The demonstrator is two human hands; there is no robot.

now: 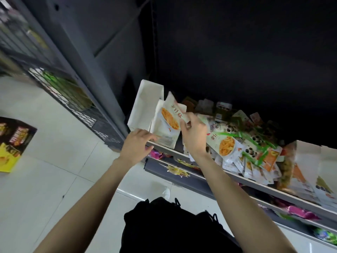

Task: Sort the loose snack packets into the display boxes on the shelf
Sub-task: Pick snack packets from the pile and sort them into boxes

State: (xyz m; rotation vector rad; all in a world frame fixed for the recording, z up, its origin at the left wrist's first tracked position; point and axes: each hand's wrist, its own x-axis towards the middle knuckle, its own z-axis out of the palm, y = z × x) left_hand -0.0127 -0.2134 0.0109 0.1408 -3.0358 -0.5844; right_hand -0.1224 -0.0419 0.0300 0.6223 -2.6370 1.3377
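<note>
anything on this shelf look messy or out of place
Yes. A heap of loose snack packets sprawls over the shelf, overlapping at all angles, some hanging past its front edge. The white display box at the left end leans askew. The right hand pinches one packet beside it.

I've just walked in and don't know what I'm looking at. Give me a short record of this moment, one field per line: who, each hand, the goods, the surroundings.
who: a person seen from a head camera, bare arms reaching to a shelf
right hand: pinches a white snack packet with an orange picture, over the white display box
left hand: at the box's front, fingers on it
goods: a loose packet pile to the right
surroundings: pale tiled floor, a yellow carton at left
</note>
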